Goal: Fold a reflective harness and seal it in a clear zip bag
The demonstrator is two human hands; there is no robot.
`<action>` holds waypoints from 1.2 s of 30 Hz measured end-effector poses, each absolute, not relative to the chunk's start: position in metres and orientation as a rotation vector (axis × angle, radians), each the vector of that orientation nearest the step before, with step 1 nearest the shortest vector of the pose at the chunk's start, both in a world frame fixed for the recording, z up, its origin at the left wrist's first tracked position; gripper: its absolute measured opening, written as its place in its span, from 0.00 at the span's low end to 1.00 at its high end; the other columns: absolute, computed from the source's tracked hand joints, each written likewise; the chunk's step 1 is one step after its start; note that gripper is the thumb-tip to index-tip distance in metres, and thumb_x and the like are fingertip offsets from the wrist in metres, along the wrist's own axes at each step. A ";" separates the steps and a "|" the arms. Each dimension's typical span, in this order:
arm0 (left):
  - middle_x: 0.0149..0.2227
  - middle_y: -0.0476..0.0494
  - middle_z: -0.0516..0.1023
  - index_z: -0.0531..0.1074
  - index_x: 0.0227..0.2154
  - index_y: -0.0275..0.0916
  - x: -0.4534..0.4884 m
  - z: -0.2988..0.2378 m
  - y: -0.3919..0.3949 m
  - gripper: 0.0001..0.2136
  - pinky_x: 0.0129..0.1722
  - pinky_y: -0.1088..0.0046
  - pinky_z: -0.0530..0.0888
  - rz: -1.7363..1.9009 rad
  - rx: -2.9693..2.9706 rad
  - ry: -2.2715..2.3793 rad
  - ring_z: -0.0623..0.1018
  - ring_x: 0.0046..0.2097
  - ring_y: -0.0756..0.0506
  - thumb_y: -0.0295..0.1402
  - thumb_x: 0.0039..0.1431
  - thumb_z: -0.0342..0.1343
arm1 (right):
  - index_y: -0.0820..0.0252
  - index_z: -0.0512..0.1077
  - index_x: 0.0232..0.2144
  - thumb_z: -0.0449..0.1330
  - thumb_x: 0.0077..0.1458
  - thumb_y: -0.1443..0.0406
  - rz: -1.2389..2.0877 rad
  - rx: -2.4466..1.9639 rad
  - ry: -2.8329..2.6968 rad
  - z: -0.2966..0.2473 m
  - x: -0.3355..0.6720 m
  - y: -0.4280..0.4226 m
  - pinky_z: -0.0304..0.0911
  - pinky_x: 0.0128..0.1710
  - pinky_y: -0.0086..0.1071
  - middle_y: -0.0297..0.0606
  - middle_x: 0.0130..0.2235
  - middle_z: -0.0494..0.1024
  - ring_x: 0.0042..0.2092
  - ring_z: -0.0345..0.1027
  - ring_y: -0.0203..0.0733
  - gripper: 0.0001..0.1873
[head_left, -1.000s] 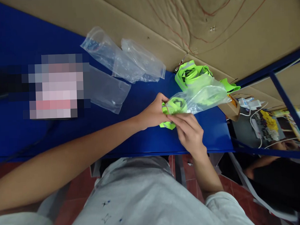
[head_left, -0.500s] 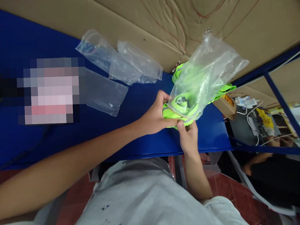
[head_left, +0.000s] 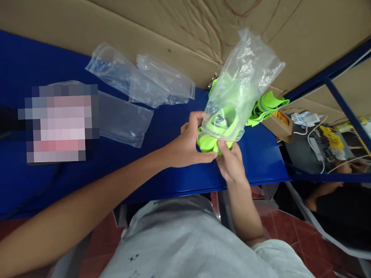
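A neon-green reflective strap [head_left: 206, 142], coiled up with a dark buckle, sits partly inside a clear plastic bag [head_left: 246, 68]. The lower coils bulge out of the bag's near end. My left hand [head_left: 188, 143] curves around the coil's left side, thumb below and fingers above. From below, my right hand [head_left: 230, 159] pinches the coil and the bag's edge with its thumb on top. More neon-green straps [head_left: 268, 105] lie behind and to the right of the bag.
Several clear plastic bags [head_left: 120, 121] lie on the blue table [head_left: 174, 176] at left, near a blurred-out object [head_left: 61, 123]. A cardboard box [head_left: 279, 125] stands by the right edge, beside a blue metal frame [head_left: 348, 105]. Another person [head_left: 349, 210] is at far right.
The bag and coil have shifted slightly left in view, along with the camera. My left thumb has slid down along the coil's near edge, and more of the loose straps at right shows.
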State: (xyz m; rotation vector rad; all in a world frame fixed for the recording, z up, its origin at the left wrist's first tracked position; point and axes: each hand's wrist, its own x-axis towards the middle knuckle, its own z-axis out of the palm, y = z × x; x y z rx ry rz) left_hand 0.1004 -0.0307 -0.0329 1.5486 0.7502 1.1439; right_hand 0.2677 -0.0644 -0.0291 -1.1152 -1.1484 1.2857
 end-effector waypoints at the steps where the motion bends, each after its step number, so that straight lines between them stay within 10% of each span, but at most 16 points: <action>1: 0.58 0.38 0.65 0.56 0.51 0.45 0.099 -0.031 -0.031 0.37 0.62 0.53 0.68 1.129 1.534 0.703 0.69 0.63 0.33 0.44 0.46 0.74 | 0.56 0.76 0.49 0.71 0.54 0.44 1.270 -1.110 -1.157 -0.028 0.271 -0.064 0.77 0.55 0.46 0.45 0.50 0.84 0.51 0.81 0.51 0.29; 6: 0.50 0.42 0.73 0.62 0.45 0.44 0.102 -0.028 -0.031 0.32 0.56 0.57 0.74 1.162 1.226 0.652 0.75 0.57 0.36 0.56 0.49 0.72 | 0.57 0.78 0.49 0.71 0.54 0.46 1.121 -1.149 -1.270 -0.038 0.285 -0.062 0.77 0.53 0.43 0.44 0.49 0.84 0.50 0.80 0.48 0.29; 19: 0.61 0.43 0.78 0.72 0.60 0.44 0.107 -0.027 -0.032 0.29 0.65 0.59 0.73 1.051 1.007 0.538 0.75 0.64 0.36 0.41 0.56 0.72 | 0.56 0.73 0.47 0.78 0.38 0.43 1.146 -1.194 -1.172 -0.027 0.289 -0.046 0.79 0.48 0.45 0.43 0.46 0.84 0.45 0.81 0.50 0.39; 28: 0.58 0.40 0.79 0.76 0.56 0.41 0.121 -0.032 -0.038 0.32 0.71 0.54 0.65 0.985 1.057 0.519 0.71 0.67 0.34 0.56 0.55 0.69 | 0.54 0.64 0.58 0.61 0.63 0.46 0.475 -1.280 -1.438 -0.027 0.266 -0.051 0.70 0.61 0.46 0.47 0.59 0.74 0.59 0.73 0.48 0.29; 36: 0.54 0.46 0.81 0.74 0.54 0.44 0.111 -0.028 -0.033 0.35 0.61 0.61 0.76 1.248 0.863 0.567 0.79 0.58 0.39 0.38 0.42 0.80 | 0.52 0.66 0.56 0.68 0.56 0.45 0.962 -1.176 -1.288 -0.033 0.269 -0.044 0.72 0.60 0.46 0.42 0.55 0.78 0.55 0.76 0.48 0.33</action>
